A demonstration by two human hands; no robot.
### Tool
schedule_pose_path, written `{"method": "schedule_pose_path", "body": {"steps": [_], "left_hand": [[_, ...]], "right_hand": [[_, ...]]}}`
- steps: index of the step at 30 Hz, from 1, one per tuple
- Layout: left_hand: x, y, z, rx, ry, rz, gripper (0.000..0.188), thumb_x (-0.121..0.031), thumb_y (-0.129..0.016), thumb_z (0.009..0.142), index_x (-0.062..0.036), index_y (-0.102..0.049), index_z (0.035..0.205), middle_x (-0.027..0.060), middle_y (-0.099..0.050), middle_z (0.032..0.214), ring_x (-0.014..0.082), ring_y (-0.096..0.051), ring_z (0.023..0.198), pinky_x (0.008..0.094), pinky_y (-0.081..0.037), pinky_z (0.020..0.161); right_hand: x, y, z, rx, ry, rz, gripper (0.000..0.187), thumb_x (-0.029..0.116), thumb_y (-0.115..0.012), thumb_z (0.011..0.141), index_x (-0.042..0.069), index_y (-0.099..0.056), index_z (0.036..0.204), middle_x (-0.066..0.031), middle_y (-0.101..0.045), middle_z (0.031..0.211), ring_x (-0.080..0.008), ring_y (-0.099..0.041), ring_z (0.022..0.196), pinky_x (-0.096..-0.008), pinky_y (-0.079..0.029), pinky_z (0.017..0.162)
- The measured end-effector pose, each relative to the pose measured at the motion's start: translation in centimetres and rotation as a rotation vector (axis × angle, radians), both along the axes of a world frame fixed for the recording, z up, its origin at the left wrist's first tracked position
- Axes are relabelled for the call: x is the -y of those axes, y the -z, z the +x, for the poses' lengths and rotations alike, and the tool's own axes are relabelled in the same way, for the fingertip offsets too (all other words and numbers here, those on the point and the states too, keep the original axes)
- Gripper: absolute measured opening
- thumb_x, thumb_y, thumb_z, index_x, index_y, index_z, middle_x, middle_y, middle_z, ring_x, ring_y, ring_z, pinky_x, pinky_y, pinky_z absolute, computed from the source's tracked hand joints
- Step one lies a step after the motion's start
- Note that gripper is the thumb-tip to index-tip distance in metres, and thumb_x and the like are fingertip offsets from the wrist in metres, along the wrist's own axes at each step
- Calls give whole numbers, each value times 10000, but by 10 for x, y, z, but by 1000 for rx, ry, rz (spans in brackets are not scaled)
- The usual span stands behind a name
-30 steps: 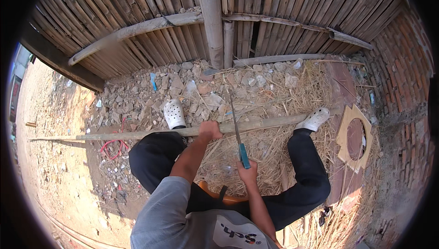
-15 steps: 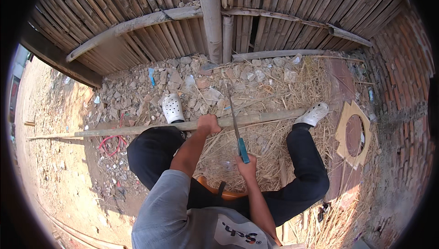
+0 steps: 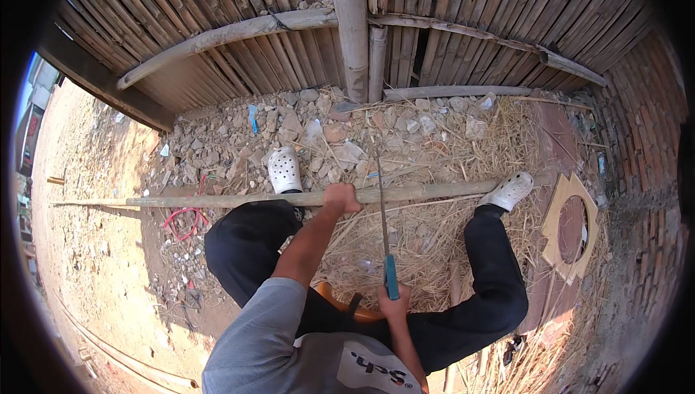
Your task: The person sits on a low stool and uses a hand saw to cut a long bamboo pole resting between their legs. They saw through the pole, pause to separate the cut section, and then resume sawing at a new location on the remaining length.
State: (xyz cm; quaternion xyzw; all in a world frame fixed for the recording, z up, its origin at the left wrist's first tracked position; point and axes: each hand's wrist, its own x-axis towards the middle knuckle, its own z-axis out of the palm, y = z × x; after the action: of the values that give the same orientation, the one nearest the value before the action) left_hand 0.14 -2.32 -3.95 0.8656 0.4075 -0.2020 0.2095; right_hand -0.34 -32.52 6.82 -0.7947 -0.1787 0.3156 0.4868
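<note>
A long bamboo pole [image 3: 289, 199] lies crosswise in front of me, low over the ground. My left hand [image 3: 342, 198] is wrapped round it near the middle. With my right hand [image 3: 394, 300] I grip the teal handle of a handsaw [image 3: 392, 276]. The saw's thin blade points away from me and crosses the pole a little to the right of my left hand. How deep the teeth sit in the bamboo cannot be made out. My white clogs [image 3: 284, 170] are close to the pole, the right one [image 3: 509, 191] touching or nearly touching it.
Ahead stands a bamboo-slat wall [image 3: 289, 61] with rubble [image 3: 289, 126] at its foot. A brick wall [image 3: 651, 119] rises at the right. Nearby lie a board with a round hole [image 3: 552, 231] and pink cord [image 3: 184, 222]. Under me is an orange seat [image 3: 369, 315]. Straw covers the ground.
My right hand has drawn the saw back toward me, so more of its blade lies on my side of the pole. My left hand keeps its hold. The whole view has shifted slightly.
</note>
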Motion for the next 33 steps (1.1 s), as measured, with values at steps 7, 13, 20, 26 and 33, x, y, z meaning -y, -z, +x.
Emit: {"method": "schedule_pose_path", "body": {"steps": [7, 13, 20, 26, 33], "left_hand": [[2, -21, 1, 11, -1, -8, 432, -338, -686, 623, -78, -743, 963, 151, -715, 1004, 290, -690, 964, 387, -552, 832], [4, -21, -6, 41, 0, -41, 402, -302, -656, 628, -66, -742, 942, 162, -710, 996, 298, -693, 933, 389, -556, 816], [-3, -21, -6, 17, 10, -13, 391, -299, -661, 617, -75, -748, 926, 153, -719, 960, 292, -702, 904, 379, -563, 781], [-15, -28, 1, 3, 45, -72, 432, -314, -678, 608, -65, -743, 955, 163, -712, 1013, 295, -689, 963, 378, -554, 826], [-18, -26, 3, -78, 37, -171, 524, -325, -677, 625, -41, -710, 1064, 179, -677, 1129, 286, -655, 1065, 388, -518, 918]], "right_hand": [[-47, 17, 36, -11, 20, -24, 205, 94, -645, 765, 2, -530, 622, -20, -487, 527, -92, -472, 504, -306, -400, 495], [-45, 3, 44, -56, 7, 2, 176, 86, -644, 784, 18, -554, 648, 7, -511, 560, -81, -481, 512, -286, -393, 487], [-80, -25, 76, -251, -132, -24, 138, 81, -621, 822, 32, -585, 698, 20, -521, 570, -70, -479, 476, -260, -368, 437], [-94, -48, 95, -345, -116, -5, 176, 134, -635, 891, 22, -595, 761, 13, -505, 574, -66, -447, 440, -249, -338, 406], [-83, -31, 75, -212, -42, 89, 212, 156, -643, 903, 31, -581, 743, 35, -478, 548, -60, -436, 439, -250, -337, 407]]}}
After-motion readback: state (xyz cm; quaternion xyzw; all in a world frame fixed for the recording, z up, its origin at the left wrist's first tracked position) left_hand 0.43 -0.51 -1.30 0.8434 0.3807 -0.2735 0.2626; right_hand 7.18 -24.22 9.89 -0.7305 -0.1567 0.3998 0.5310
